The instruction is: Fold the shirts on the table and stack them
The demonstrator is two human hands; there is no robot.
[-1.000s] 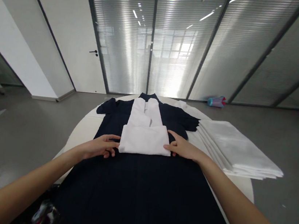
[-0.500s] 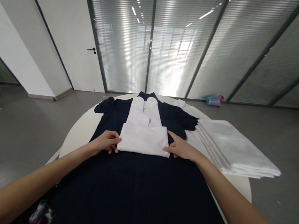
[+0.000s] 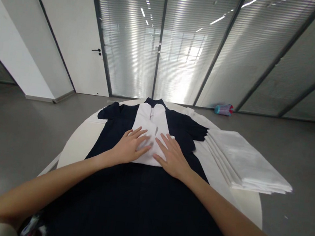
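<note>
A folded white garment point(image 3: 148, 157) lies on the chest of a dark navy short-sleeved garment point(image 3: 137, 204), which is spread out with its collar at the far end. My left hand point(image 3: 132, 145) rests palm down over the left part of the white fold, fingers spread. Over the right part lies my right hand point(image 3: 173, 155), its fingers spread and flat too. Neither hand grips anything. Much of the white fold is hidden under both hands.
The round white table point(image 3: 81, 139) bears the garments. On its right side, a stack of folded white cloth point(image 3: 250, 159) overhangs the edge. A blue and red bundle point(image 3: 224, 109) lies on the floor by the glass partition point(image 3: 179, 59).
Both hands have let go of the white fold's side edges. They have moved inward and now lie flat and spread on top of it.
</note>
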